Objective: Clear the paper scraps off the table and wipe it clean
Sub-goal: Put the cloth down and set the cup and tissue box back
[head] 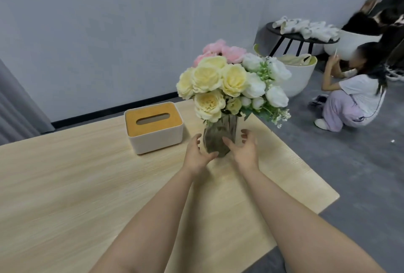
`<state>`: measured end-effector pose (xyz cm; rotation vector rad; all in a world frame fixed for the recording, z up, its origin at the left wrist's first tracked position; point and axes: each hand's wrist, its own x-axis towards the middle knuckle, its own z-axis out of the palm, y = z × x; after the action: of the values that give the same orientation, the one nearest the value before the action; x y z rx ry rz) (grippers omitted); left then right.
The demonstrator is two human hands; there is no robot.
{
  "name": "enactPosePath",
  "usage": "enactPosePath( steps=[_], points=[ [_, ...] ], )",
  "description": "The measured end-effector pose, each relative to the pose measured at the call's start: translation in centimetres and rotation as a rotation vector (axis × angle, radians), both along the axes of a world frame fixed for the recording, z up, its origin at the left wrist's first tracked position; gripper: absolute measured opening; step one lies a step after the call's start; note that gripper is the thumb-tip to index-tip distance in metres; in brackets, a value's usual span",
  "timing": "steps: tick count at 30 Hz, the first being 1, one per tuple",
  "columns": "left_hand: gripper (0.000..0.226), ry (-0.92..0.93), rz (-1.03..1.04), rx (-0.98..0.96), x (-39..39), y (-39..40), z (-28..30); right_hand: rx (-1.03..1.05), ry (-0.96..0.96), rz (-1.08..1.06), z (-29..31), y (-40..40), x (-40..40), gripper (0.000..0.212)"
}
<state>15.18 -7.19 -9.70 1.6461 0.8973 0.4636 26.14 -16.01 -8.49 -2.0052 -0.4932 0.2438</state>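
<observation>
A glass vase (pixel 215 136) with yellow, white and pink flowers (pixel 229 82) stands on the light wooden table (pixel 65 185), near its far right side. My left hand (pixel 196 152) is at the vase's left with fingers spread, its thumb by the base. My right hand (pixel 246 148) is cupped at the vase's right; the thumb lies in front of the glass and the fingers stand slightly off it. Neither hand clearly grips the vase. No paper scraps or cloth show on the table top.
A white tissue box (pixel 154 128) with a wooden lid sits just left of the vase. The table's right edge (pixel 306 163) drops to grey floor. A person (pixel 354 95) crouches there beside a white tub (pixel 299 76) and a black side table (pixel 301 36).
</observation>
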Motion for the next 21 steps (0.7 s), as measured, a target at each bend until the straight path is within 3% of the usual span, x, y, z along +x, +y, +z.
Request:
enactPosePath(
  steps=[3, 7, 11, 21],
  points=[
    [0.095, -0.012, 0.029, 0.041, 1.7, 0.0, -1.1, 0.015, 0.071, 0.092, -0.5, 0.4, 1.6, 0.080],
    [0.086, -0.114, 0.032, 0.059, 3.0, 0.2, -1.6, 0.106, 0.149, 0.199, -0.6, 1.4, 2.9, 0.091],
    [0.077, -0.169, 0.087, 0.082, 4.3, 0.4, -2.1, 0.159, 0.225, 0.271, -0.3, 1.3, 3.5, 0.084],
    [0.081, -0.144, 0.179, 0.108, 4.7, -1.0, -1.8, 0.158, 0.170, 0.270, 0.9, 0.0, 2.7, 0.080]
  ],
)
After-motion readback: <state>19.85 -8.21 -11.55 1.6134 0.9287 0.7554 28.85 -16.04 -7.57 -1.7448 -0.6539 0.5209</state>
